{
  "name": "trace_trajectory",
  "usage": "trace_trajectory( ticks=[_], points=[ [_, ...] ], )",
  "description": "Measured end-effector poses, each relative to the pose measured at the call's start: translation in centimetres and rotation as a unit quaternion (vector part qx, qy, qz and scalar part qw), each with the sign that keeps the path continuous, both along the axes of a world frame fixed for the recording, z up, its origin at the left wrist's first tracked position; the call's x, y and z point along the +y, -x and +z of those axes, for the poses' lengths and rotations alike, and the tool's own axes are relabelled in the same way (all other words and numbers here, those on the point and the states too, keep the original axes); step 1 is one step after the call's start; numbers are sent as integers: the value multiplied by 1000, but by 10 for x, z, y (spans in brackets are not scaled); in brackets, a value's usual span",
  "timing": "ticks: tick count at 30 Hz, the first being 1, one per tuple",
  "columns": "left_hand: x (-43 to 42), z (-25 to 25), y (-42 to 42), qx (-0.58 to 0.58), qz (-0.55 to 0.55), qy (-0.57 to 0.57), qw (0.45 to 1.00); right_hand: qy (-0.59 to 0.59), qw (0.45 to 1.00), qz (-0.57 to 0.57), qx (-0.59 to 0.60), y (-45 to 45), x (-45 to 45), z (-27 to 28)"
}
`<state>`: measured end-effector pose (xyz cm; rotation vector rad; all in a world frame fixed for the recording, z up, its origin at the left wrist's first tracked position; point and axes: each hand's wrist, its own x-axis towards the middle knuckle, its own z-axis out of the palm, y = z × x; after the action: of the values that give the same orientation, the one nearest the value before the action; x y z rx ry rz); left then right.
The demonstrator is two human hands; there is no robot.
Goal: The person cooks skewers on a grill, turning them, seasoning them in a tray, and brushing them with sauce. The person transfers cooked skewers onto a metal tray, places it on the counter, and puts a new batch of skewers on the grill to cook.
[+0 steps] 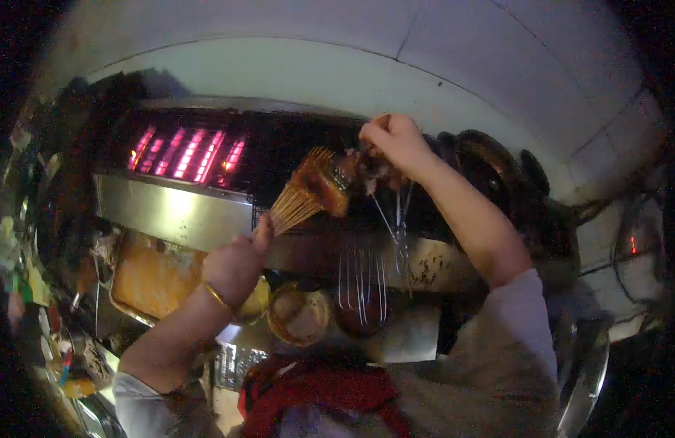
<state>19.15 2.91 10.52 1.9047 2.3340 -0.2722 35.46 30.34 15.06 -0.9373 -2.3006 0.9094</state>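
My left hand (239, 266), with a gold bangle at the wrist, is closed round the bare ends of a fanned bunch of wooden skewers (295, 207). Flat, sauce-brown food (319, 182) covers their far ends, tilted up over the dark grill rack. To the right, my right hand (396, 142) has its fingers curled together above dark chunks of food (378, 171). What those fingers hold, if anything, is hidden. Thin metal skewers (392, 226) run from the chunks toward me.
Glowing pink heating bars (180, 155) lie at the grill's left, behind a steel front panel (177, 208). Nearer me are an orange-brown tray (151, 274), a round bowl (299, 314) and more metal skewers (363, 281). A pale wall (294, 69) stands behind the grill.
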Motion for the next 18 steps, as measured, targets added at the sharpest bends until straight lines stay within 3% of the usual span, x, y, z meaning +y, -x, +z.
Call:
trace_trajectory(
  ticks=[3, 5, 7, 8, 10, 13, 16, 18],
  points=[
    [-3, 13, 6, 27, -18, -9, 999, -37, 991, -82, 96, -33, 28, 30],
    [-14, 41, 0, -153, 95, -22, 983, -15, 970, -159, 183, -89, 50, 79],
    [-38, 2, 16, -259, 69, -121, 956, -81, 943, -245, 210, -169, 78, 127],
    [-46, -52, 33, -463, 70, -215, 857, -174, 926, -297, 157, -211, 83, 142],
    [-39, -21, -6, -756, 203, -145, 605, -331, 866, -374, 32, -283, 85, 161],
    [-16, -48, -27, -765, 267, -185, 556, -241, 869, -424, -85, -366, 114, 132],
    [-3, -33, -53, -824, 326, -126, 447, -212, 875, -387, -198, -408, 151, 64],
    [2, -41, -59, -806, 343, -141, 461, -236, 845, -389, -282, -408, 156, 37]
  ],
)
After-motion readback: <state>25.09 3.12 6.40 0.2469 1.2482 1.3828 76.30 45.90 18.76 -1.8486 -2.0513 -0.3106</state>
